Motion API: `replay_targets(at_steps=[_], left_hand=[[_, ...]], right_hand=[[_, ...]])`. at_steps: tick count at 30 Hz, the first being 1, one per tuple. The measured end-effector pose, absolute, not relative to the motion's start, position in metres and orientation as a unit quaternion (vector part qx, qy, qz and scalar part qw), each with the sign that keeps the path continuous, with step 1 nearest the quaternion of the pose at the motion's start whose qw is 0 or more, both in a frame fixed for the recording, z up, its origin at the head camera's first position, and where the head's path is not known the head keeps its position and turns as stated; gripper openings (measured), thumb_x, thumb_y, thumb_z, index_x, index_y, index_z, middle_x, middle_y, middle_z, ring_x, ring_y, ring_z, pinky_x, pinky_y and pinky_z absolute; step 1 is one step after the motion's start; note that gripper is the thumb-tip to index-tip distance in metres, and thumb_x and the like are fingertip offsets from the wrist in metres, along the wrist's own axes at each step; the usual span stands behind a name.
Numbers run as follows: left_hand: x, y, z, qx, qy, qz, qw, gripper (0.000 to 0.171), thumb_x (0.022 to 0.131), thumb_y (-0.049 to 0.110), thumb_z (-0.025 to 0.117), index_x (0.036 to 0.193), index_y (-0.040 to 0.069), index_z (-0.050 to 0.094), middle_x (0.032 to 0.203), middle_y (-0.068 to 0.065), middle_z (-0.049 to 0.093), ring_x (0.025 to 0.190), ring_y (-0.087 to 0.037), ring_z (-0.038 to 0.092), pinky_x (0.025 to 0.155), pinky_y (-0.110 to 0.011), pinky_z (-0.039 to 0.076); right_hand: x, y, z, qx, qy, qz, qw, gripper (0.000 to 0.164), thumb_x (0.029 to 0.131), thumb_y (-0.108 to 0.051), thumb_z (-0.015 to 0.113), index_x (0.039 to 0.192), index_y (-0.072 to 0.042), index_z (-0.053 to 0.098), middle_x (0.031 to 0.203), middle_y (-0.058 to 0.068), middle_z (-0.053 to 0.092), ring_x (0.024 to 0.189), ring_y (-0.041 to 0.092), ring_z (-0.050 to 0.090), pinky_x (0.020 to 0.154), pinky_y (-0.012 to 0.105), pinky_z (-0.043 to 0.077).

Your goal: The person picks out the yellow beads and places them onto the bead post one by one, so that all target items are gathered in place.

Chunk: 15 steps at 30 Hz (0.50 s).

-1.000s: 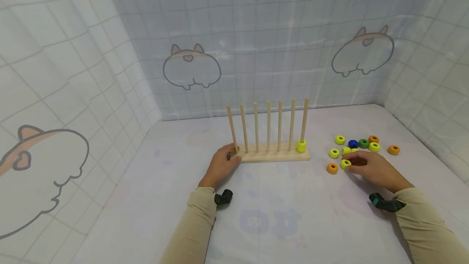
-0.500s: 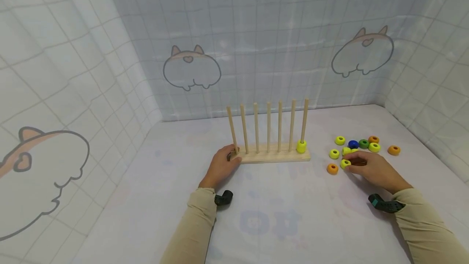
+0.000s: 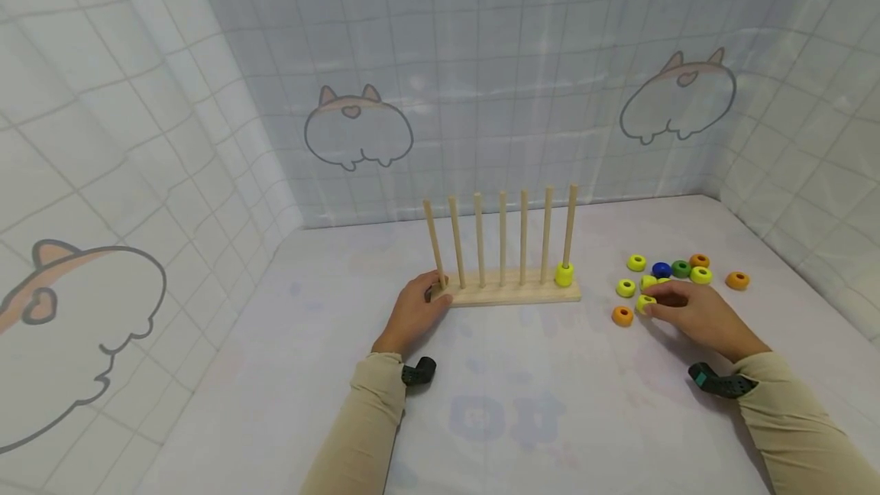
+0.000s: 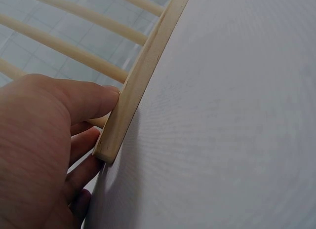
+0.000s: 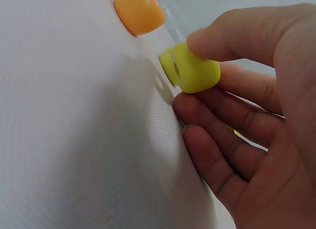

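My left hand [image 3: 415,312] holds the left end of a wooden peg rack [image 3: 512,296], thumb on its front edge and fingers behind, as the left wrist view also shows. Several upright pegs stand in the rack's base, and yellow beads [image 3: 564,275] are stacked low on the rightmost one. Over at the right, my right hand [image 3: 703,318] pinches a yellow bead [image 5: 200,71] between thumb and fingers. That bead is tilted, its hole facing sideways in the right wrist view, with another yellow bead seen just behind it. An orange bead [image 3: 622,316] lies just left of this hand.
Loose beads lie around the right hand: yellow ones [image 3: 626,288], a blue one [image 3: 661,270], a green one [image 3: 681,269] and an orange one [image 3: 738,280] farthest right. Tile-patterned sheets [image 3: 481,98] rise behind and beside the white tabletop [image 3: 330,273].
My right hand has drawn the pinched yellow bead slightly up and left, tilting it. The left hand and the rack have stayed in place.
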<state>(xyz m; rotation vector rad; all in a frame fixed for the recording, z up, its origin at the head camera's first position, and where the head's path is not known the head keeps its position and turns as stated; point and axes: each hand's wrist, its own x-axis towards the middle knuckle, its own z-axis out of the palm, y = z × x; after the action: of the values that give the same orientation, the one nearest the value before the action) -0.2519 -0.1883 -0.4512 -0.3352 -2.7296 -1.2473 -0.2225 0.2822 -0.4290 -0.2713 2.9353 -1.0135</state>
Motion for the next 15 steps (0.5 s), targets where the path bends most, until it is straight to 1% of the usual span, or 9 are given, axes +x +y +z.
replay_targets(at_steps=[10, 13, 15], left_hand=[[-0.2531, -0.1892, -0.4521, -0.115, -0.903, -0.410, 0.061, 0.039, 0.096, 0.021, 0.069, 0.132, 0.008, 0.063, 0.147, -0.013, 0.051, 0.135, -0.032, 0.047, 0.109, -0.047, 0.041], [-0.2530, -0.1896, -0.4521, -0.118, -0.902, -0.410, 0.062, 0.039, 0.095, 0.021, 0.069, 0.132, 0.007, 0.063, 0.147, -0.014, 0.051, 0.135, -0.033, 0.047, 0.110, -0.047, 0.041], [-0.2530, -0.1891, -0.4521, -0.117, -0.903, -0.410, 0.060, 0.040, 0.095, 0.021, 0.069, 0.133, 0.007, 0.063, 0.147, -0.014, 0.051, 0.136, -0.033, 0.046, 0.110, -0.047, 0.040]], right_hand=[[-0.2216, 0.2817, -0.4274, -0.089, 0.937, -0.338, 0.000, 0.048, 0.095, -0.040, 0.070, 0.125, -0.003, 0.066, 0.117, 0.016, 0.066, 0.107, 0.033, 0.061, 0.081, 0.037, 0.052], [-0.2202, 0.2813, -0.4263, -0.092, 0.933, -0.347, -0.007, 0.046, 0.095, -0.038, 0.069, 0.124, -0.003, 0.066, 0.119, 0.017, 0.066, 0.109, 0.036, 0.062, 0.084, 0.042, 0.053], [-0.2191, 0.2810, -0.4259, -0.091, 0.930, -0.356, -0.010, 0.045, 0.096, -0.038, 0.069, 0.124, -0.003, 0.066, 0.121, 0.019, 0.065, 0.110, 0.039, 0.061, 0.087, 0.048, 0.053]])
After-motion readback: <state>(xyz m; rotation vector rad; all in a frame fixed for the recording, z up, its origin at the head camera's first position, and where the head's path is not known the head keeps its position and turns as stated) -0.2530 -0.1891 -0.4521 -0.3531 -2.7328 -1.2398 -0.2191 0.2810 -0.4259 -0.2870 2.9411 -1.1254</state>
